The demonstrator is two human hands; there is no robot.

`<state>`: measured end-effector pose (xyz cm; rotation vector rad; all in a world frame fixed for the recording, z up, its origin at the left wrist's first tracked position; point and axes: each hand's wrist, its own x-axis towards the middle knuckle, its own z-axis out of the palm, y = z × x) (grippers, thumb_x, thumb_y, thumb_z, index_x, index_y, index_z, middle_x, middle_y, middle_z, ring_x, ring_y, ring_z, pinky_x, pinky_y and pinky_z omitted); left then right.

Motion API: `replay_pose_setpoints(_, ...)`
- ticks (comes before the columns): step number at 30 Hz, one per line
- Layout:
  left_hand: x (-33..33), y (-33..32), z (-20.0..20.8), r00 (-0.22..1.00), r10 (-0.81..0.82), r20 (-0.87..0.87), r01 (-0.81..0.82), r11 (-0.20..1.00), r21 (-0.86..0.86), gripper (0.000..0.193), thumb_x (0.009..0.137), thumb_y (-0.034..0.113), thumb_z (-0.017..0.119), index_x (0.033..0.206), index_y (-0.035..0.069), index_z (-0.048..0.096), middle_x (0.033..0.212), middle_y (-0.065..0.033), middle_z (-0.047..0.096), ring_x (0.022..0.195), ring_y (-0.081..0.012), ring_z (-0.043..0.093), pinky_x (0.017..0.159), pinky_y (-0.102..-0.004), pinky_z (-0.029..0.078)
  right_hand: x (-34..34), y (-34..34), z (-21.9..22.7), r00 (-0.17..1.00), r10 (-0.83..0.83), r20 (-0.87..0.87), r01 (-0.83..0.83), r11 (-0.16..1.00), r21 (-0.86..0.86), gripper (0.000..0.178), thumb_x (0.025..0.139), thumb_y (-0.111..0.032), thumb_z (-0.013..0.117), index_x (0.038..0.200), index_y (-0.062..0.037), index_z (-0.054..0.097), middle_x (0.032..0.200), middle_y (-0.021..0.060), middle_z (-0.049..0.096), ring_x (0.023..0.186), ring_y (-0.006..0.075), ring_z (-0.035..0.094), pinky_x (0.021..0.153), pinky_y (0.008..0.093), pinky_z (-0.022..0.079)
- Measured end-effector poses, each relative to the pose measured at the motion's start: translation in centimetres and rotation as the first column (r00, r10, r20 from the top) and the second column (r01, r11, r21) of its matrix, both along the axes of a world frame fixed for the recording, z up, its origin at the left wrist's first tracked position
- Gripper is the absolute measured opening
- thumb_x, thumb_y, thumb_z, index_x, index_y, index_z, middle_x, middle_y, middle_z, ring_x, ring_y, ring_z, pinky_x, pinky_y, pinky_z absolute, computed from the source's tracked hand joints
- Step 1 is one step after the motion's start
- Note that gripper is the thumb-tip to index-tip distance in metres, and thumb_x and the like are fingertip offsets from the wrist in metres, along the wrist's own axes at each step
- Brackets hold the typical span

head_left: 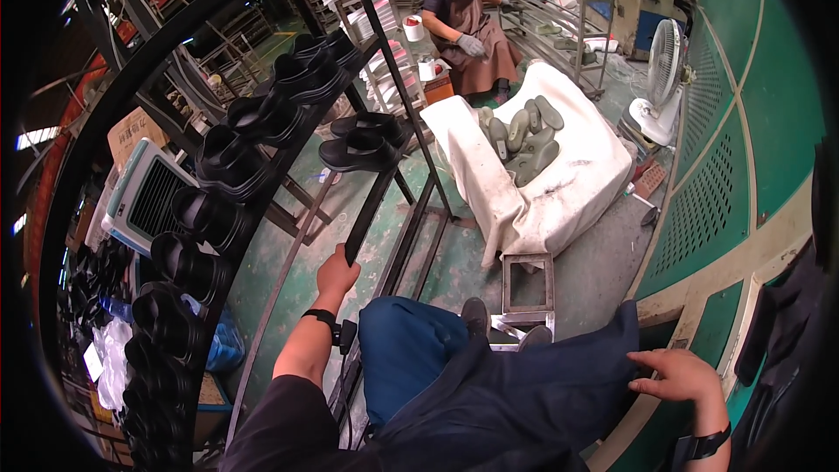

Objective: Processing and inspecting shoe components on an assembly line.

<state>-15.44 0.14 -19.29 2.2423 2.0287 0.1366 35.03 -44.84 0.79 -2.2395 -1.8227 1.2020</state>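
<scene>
My left hand (336,273) is closed round a black metal rail (371,214) of the shoe rack. On that rail's far end sits a pair of black shoes (363,150). My right hand (677,374) is at the right edge of the dark blue apron (524,385) over my lap. Its fingertips touch the cloth, and the thumb stands apart from the fingers. More black shoes (232,162) line a long rack bar to the left. Ahead, several grey-green shoe lasts (535,127) lie on a white cloth (585,175) draped over a stand.
A co-worker (476,44) with grey gloves sits beyond the cloth, near a metal rack (546,4). A white fan (664,70) stands at the right by green machine panels (708,201). A small metal frame (529,284) is before my feet. An air cooler (149,197) stands left.
</scene>
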Motion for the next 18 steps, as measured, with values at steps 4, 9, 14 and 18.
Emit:
replay_pose_setpoints(4, 0.02, 0.0, 0.01, 1.0, -0.006, -0.003, 0.006, 1.0, 0.012, 0.054, 0.08, 0.029, 0.063, 0.131, 0.014, 0.053, 0.092, -0.0181, 0.072, 0.084, -0.0393, 0.071, 0.072, -0.0524, 0.055, 0.05, -0.02, -0.05, 1.0, 0.005, 0.015, -0.004, 1.0, -0.007, 0.065, 0.089, -0.051, 0.067, 0.14, -0.0113, 0.058, 0.11, 0.0192, 0.069, 0.1, 0.0384, 0.068, 0.086, 0.0437, 0.053)
replay_pose_setpoints(9, -0.08, 0.12, -0.16, 1.0, -0.002, -0.005, 0.002, 1.0, 0.001, 0.054, 0.08, 0.029, 0.063, 0.13, 0.014, 0.053, 0.091, -0.0179, 0.072, 0.084, -0.0397, 0.071, 0.073, -0.0523, 0.055, 0.09, -0.05, -0.16, 1.0, -0.002, -0.004, 0.002, 1.0, 0.004, 0.065, 0.089, -0.052, 0.067, 0.14, -0.0114, 0.058, 0.109, 0.0191, 0.069, 0.1, 0.0385, 0.068, 0.086, 0.0439, 0.053)
replay_pose_setpoints(14, -0.16, 0.18, -0.36, 1.0, -0.001, -0.005, 0.001, 1.0, 0.005, 0.054, 0.08, 0.029, 0.063, 0.13, 0.014, 0.053, 0.092, -0.0186, 0.072, 0.085, -0.0404, 0.071, 0.074, -0.0526, 0.056, 0.11, -0.04, -0.2, 1.0, -0.001, -0.003, 0.001, 1.0, 0.0, 0.065, 0.089, -0.052, 0.067, 0.139, -0.0118, 0.059, 0.109, 0.0189, 0.069, 0.1, 0.0386, 0.068, 0.086, 0.0441, 0.053)
replay_pose_setpoints(18, -0.16, 0.15, -0.33, 1.0, -0.009, 0.001, 0.009, 1.0, 0.008, 0.054, 0.08, 0.029, 0.063, 0.13, 0.014, 0.053, 0.092, -0.0191, 0.072, 0.084, -0.0405, 0.071, 0.074, -0.0526, 0.056, 0.15, -0.01, -0.17, 1.0, -0.014, -0.01, 0.014, 1.0, -0.02, 0.065, 0.089, -0.052, 0.067, 0.14, -0.0122, 0.058, 0.11, 0.019, 0.069, 0.102, 0.0384, 0.067, 0.087, 0.044, 0.053)
